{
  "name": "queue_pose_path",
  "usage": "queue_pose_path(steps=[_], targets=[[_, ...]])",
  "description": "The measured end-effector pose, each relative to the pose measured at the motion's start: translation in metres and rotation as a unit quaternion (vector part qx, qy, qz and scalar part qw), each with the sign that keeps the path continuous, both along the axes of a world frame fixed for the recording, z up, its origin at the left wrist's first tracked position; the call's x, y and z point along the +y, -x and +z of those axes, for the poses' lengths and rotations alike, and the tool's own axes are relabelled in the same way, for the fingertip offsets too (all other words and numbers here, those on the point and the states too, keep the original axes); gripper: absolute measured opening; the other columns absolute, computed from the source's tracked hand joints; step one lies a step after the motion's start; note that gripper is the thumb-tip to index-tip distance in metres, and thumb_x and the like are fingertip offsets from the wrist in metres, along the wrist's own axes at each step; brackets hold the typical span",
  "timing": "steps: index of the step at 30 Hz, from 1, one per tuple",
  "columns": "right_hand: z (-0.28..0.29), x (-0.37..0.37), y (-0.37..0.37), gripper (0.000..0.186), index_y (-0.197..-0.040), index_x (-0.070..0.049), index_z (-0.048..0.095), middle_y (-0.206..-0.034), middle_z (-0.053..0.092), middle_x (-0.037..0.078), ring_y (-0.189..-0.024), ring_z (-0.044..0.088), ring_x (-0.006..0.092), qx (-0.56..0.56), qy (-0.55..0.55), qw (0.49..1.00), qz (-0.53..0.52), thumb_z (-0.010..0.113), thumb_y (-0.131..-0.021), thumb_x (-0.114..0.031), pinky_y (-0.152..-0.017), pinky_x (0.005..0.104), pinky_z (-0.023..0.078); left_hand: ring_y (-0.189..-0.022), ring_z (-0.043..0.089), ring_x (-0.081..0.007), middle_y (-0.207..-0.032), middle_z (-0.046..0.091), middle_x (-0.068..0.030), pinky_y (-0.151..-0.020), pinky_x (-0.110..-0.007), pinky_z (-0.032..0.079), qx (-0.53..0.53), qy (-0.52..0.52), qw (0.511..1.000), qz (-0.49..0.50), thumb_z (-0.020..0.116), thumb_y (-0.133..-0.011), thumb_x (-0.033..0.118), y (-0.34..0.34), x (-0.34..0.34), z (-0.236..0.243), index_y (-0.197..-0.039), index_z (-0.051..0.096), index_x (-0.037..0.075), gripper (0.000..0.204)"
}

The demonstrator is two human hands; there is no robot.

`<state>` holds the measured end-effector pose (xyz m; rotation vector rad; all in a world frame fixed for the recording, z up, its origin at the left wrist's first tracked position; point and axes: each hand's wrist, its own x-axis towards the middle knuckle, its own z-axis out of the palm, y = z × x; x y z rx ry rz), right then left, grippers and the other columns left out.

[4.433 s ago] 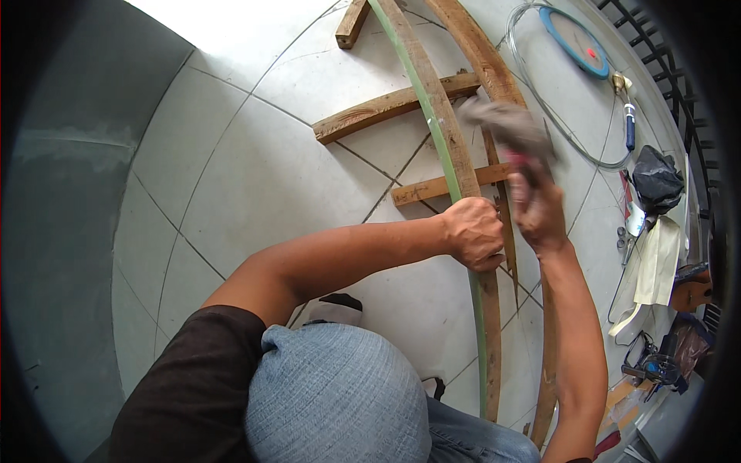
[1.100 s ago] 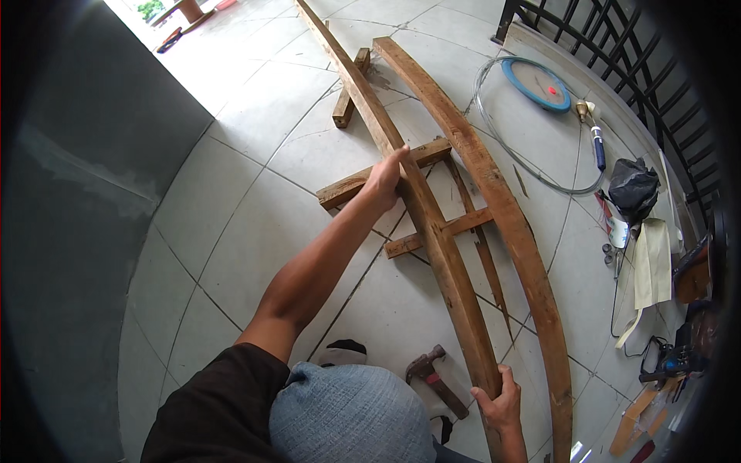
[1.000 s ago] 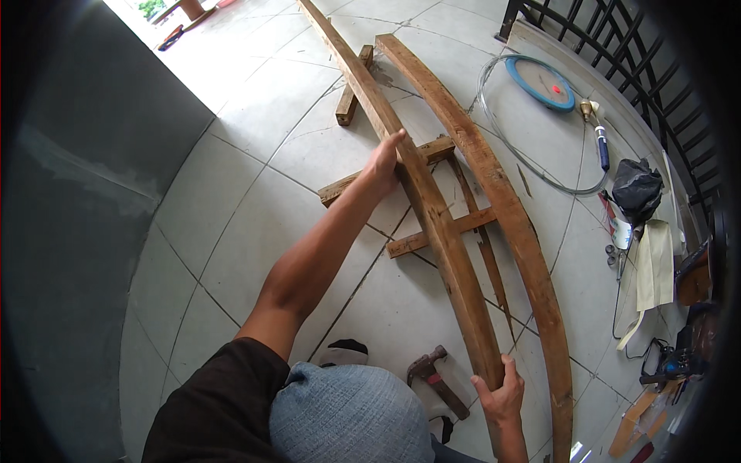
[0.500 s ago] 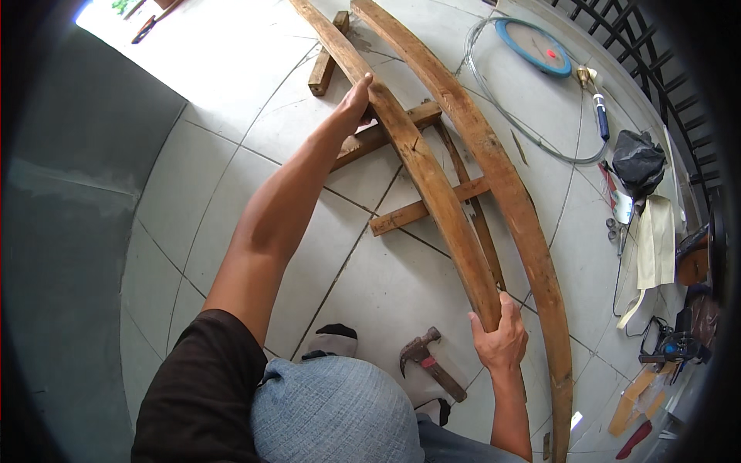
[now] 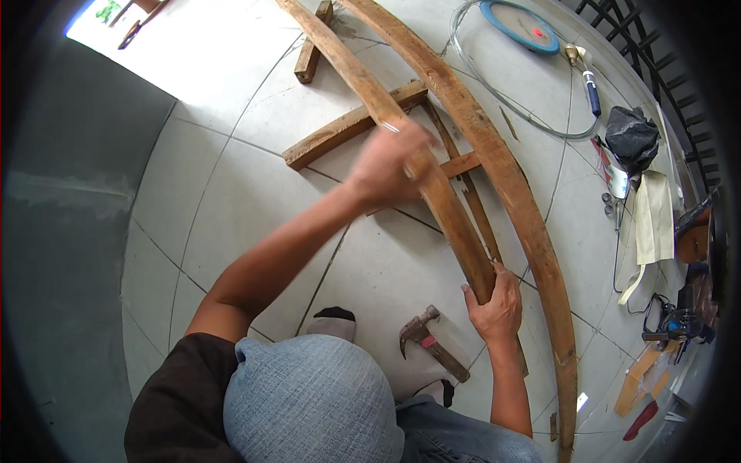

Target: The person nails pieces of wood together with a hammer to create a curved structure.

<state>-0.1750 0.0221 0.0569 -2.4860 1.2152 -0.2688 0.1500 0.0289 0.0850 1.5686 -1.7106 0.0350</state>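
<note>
A long wooden beam (image 5: 451, 220) runs from the top of the view down to my right hand (image 5: 498, 305), whose thumb and fingers are closed around its near end. My left hand (image 5: 390, 166), smeared by motion, is over the beam's middle; its fingers are too blurred to read. Beside the beam on its right lies a longer wooden plank (image 5: 509, 177), which looks curved in this view. Under both are a thick wood block (image 5: 332, 139) and a thinner crosspiece (image 5: 461, 164). Between them runs a narrow wooden strip (image 5: 478, 216).
A claw hammer (image 5: 448, 361) lies on the tiled floor by my feet. Toward the right are coiled wire (image 5: 532, 123), a blue-rimmed disc (image 5: 521, 27), a black plastic bag (image 5: 633, 139) and a cream cloth strap (image 5: 654, 220). Another wood block (image 5: 309, 58) lies at the far end.
My left hand has left its far spot on the beam and come nearer, along the beam to its middle. My right hand has stayed at the near end.
</note>
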Motion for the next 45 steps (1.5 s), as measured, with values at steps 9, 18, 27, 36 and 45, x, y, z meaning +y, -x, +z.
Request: queue_pose_path(steps=[9,18,27,36,45], targets=[[0.007,0.046,0.019,0.044,-0.116,-0.003,0.058,-0.109,0.056,0.016,-0.099,0.054,0.0342,-0.042,0.144,0.963,0.222,0.072,-0.084,-0.029,-0.086,0.0462,0.046,-0.087,0.065,-0.0244,-0.081,0.070,-0.0074,-0.086,-0.039,0.044,-0.080,-0.139,0.979,-0.123,0.058,-0.094,0.036,0.039,-0.038,-0.042,-0.086,0.074,0.009,0.032],[-0.037,0.121,0.084,0.047,-0.116,-0.003,0.055,-0.094,0.056,0.016,-0.086,0.059,0.0347,0.116,-0.093,0.975,0.162,0.075,-0.081,-0.027,-0.073,0.0432,0.048,-0.078,0.064,-0.0239,-0.072,0.069,-0.0037,-0.080,-0.037,0.043,-0.126,-0.135,0.977,-0.103,0.055,-0.094,0.038,0.045,-0.038,-0.039,-0.071,0.071,0.012,0.038],[0.060,0.051,0.075,0.027,-0.116,0.005,0.053,-0.077,0.062,0.014,-0.059,0.062,0.0215,-0.115,-0.296,0.944,0.093,0.050,-0.093,-0.009,-0.058,0.0363,0.051,-0.067,0.062,-0.0262,-0.059,0.063,-0.0100,-0.079,-0.037,0.040,-0.115,-0.155,0.980,-0.050,0.055,-0.088,0.033,0.053,-0.038,-0.046,-0.058,0.067,0.009,0.040],[0.156,-0.088,-0.114,0.025,-0.112,0.002,0.053,-0.069,0.058,0.017,-0.058,0.061,0.0331,-0.132,-0.115,0.976,0.133,0.051,-0.101,-0.020,-0.055,0.0383,0.046,-0.060,0.060,-0.0264,-0.054,0.060,-0.0104,-0.076,-0.037,0.039,-0.140,-0.242,0.960,-0.007,0.051,-0.088,0.032,0.057,-0.039,-0.032,-0.050,0.063,0.013,0.044],[0.078,-0.099,-0.180,0.031,-0.112,0.004,0.054,-0.080,0.062,0.029,-0.080,0.060,0.0514,-0.122,-0.042,0.976,0.176,0.049,-0.103,-0.026,-0.069,0.0496,0.048,-0.092,0.059,-0.0274,-0.090,0.065,-0.0112,-0.086,-0.038,0.040,-0.062,-0.151,0.986,-0.014,0.056,-0.082,0.033,0.062,-0.051,-0.071,-0.089,0.062,0.011,0.023]])
